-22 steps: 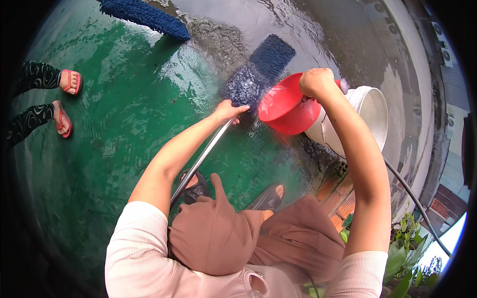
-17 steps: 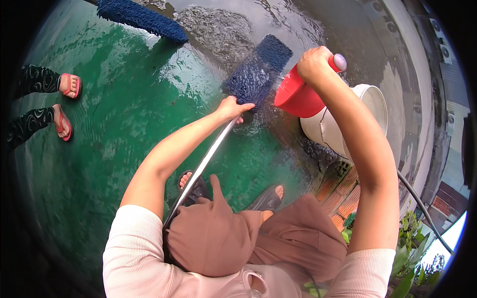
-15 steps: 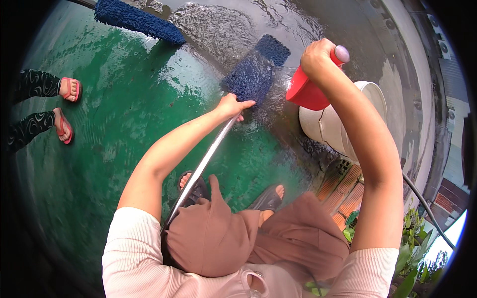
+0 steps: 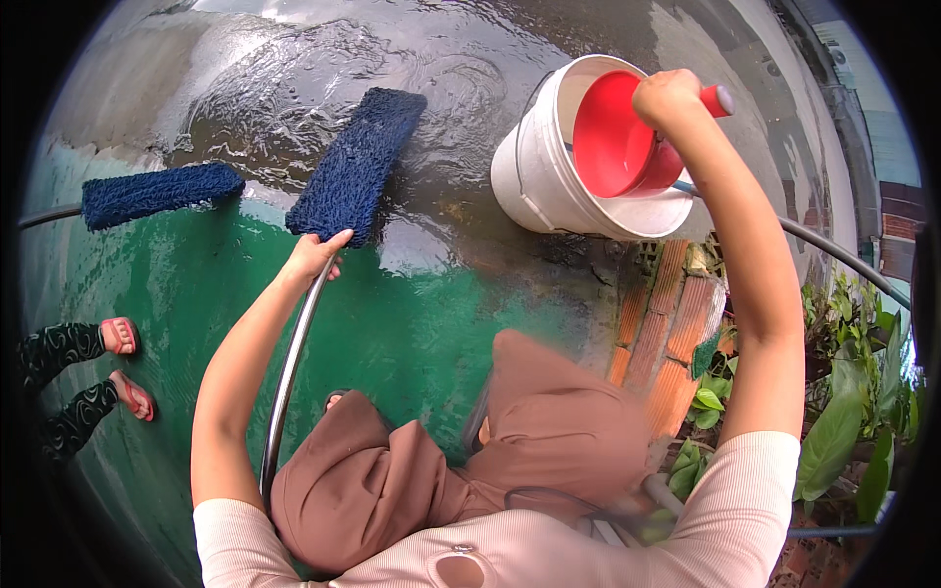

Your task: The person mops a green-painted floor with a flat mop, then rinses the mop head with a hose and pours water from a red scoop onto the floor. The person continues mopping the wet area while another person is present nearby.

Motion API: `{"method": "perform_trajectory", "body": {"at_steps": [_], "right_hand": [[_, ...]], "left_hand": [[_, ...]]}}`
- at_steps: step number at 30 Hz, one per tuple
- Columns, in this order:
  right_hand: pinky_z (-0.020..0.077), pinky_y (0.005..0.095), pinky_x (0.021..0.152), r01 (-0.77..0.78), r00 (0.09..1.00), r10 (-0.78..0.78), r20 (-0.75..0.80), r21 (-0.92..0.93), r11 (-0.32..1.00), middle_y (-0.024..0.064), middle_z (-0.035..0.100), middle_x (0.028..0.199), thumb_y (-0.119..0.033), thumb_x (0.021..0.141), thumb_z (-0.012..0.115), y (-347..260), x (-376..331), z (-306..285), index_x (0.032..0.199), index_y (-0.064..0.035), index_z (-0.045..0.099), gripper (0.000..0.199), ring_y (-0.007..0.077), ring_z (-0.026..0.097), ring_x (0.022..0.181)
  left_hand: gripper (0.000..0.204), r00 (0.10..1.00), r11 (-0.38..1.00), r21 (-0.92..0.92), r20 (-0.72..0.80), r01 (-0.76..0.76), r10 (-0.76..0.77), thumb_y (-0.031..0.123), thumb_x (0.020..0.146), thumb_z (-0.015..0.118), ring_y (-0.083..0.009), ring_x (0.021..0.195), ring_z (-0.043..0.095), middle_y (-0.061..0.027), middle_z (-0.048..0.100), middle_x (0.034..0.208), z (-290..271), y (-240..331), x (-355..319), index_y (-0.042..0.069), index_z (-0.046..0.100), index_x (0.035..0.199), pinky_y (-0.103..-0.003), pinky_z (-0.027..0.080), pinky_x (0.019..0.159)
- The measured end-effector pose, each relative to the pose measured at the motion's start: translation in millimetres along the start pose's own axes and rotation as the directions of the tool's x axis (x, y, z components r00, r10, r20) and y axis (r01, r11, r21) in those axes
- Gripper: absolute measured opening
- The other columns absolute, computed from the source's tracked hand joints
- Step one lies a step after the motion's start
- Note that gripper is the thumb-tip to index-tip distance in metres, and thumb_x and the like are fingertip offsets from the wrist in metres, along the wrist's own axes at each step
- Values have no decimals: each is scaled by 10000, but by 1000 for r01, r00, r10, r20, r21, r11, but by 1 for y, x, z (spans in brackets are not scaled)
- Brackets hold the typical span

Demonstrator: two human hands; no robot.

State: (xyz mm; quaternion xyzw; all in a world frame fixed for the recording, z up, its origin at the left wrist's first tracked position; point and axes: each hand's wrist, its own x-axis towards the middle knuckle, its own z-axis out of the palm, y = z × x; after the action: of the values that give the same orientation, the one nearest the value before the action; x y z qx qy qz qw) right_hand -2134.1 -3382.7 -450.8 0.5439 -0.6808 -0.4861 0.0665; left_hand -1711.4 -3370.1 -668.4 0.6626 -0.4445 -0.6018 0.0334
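My left hand (image 4: 320, 257) is closed round the metal pole (image 4: 292, 377) of a mop, just below its head. That mop head (image 4: 358, 162) is a flat, shaggy blue pad, lifted and facing up at a slant over the wet floor. In my right hand (image 4: 670, 96) is the handle of a red dipper (image 4: 613, 137), its bowl tilted inside the mouth of a white bucket (image 4: 534, 176). How much water the bucket holds is hard to see behind the dipper.
A second blue mop head (image 4: 162, 194) on a pole lies to the left, near another person's feet in red sandals (image 4: 134, 394). Hollow bricks (image 4: 667, 323) and leafy plants (image 4: 833, 421) border the right side. A hose (image 4: 833, 247) runs past the bucket. Water covers the grey floor (image 4: 441, 59).
My right hand has brought the dipper from over the mop head to the bucket's mouth. The view has turned rightward, and the mop head now shows without the dipper beside it.
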Motion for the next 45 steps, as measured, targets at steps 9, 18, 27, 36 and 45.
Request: {"method": "perform_trajectory", "body": {"at_steps": [9, 18, 27, 36, 45], "right_hand": [[389, 672, 699, 161, 936, -185, 300, 104, 981, 191, 197, 1422, -153, 821, 540, -159, 105, 174, 1311, -32, 377, 530, 405, 379, 1193], [485, 449, 650, 263, 908, -304, 289, 170, 950, 41, 596, 1112, -201, 739, 584, -161, 133, 143, 1111, -155, 615, 377, 272, 597, 941], [454, 388, 834, 60, 990, -131, 51, 686, 725, 182, 596, 1062, -253, 864, 410, -119, 96, 168, 1061, -26, 570, 340, 295, 572, 1013], [385, 247, 380, -1, 994, 110, 7, 999, -48, 28, 513, 569, -257, 915, 379, 10, -25, 156, 853, -8, 523, 295, 116, 486, 444], [317, 188, 361, 57, 996, 72, -53, 997, -50, -13, 495, 581, -237, 933, 385, 68, -154, 70, 1095, 0, 486, 305, 46, 423, 418]], "left_hand": [[521, 999, 996, 78, -38, 38, -36, 459, 724, 688, -132, 410, 514, -101, 544, 636, 0, -1, 2, -16, 479, 770, -242, 422, 358], [555, 996, 998, 48, -85, 44, -40, 456, 719, 695, -133, 421, 521, -135, 563, 654, 18, -4, -4, -59, 491, 744, -246, 424, 364], [575, 999, 999, -34, -47, 24, -26, 453, 718, 697, -140, 478, 540, -110, 551, 661, 21, -17, -1, -81, 507, 820, -245, 443, 413], [592, 997, 978, -192, 33, 75, -70, 347, 717, 724, -117, 476, 510, -98, 614, 765, 21, -46, 22, -94, 480, 1028, -235, 427, 433], [760, 977, 925, -365, 212, 102, -23, 678, 830, 211, -134, 481, 533, -89, 622, 814, 22, -65, 42, 38, 530, 1089, -250, 424, 401]]}}
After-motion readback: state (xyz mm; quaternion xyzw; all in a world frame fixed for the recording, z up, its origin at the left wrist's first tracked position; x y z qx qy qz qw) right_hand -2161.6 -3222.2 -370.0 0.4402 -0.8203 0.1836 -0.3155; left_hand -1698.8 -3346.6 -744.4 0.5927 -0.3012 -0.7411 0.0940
